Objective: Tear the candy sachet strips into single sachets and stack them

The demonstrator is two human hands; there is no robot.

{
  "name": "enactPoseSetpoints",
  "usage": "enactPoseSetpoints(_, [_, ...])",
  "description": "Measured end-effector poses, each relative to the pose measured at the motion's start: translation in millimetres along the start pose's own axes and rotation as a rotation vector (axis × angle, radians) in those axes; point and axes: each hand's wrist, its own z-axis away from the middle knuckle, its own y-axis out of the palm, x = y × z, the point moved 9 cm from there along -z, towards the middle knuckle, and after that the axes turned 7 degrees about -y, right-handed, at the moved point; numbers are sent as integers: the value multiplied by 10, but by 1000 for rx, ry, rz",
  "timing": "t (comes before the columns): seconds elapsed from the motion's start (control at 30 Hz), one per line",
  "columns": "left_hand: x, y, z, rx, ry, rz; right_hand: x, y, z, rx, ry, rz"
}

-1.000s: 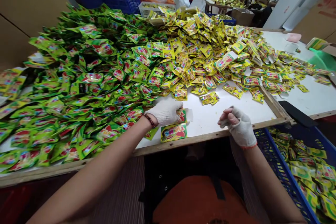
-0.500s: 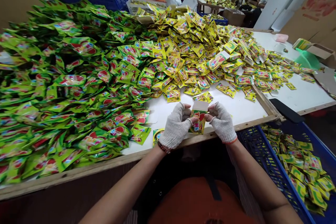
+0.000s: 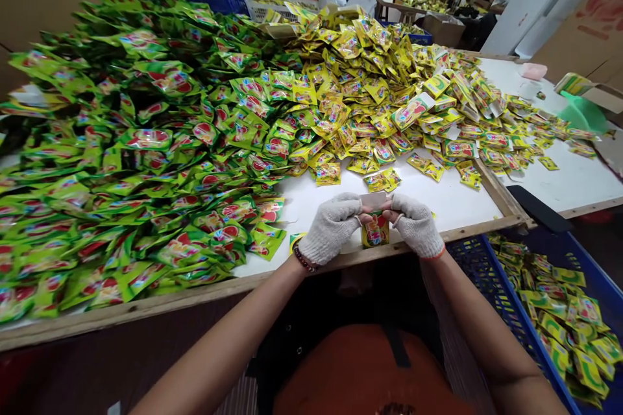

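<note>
The gloved left hand [image 3: 331, 228] and right hand [image 3: 416, 225] are together, pinching an upright printed sachet [image 3: 375, 231] between them, long axis vertical.

A small yellow-green printed carton [image 3: 375, 231] stands upright, with a pale flap [image 3: 375, 200] open at its top. It is pinched between the fingers [image 3: 351, 206] of both hands.

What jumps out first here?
A huge heap of glossy green foil sachets covers the white table's left side, with yellow foil sachets heaped to its right. Near the front edge, a white-gloved left hand and right hand pinch a small yellow-green printed carton. A blue plastic crate sits lower right.
</note>
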Motion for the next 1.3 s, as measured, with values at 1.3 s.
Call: enactPoseSetpoints(1.3, [-34,-122,161,48,-53,-125,-103,-12,246,-93,26,-107])
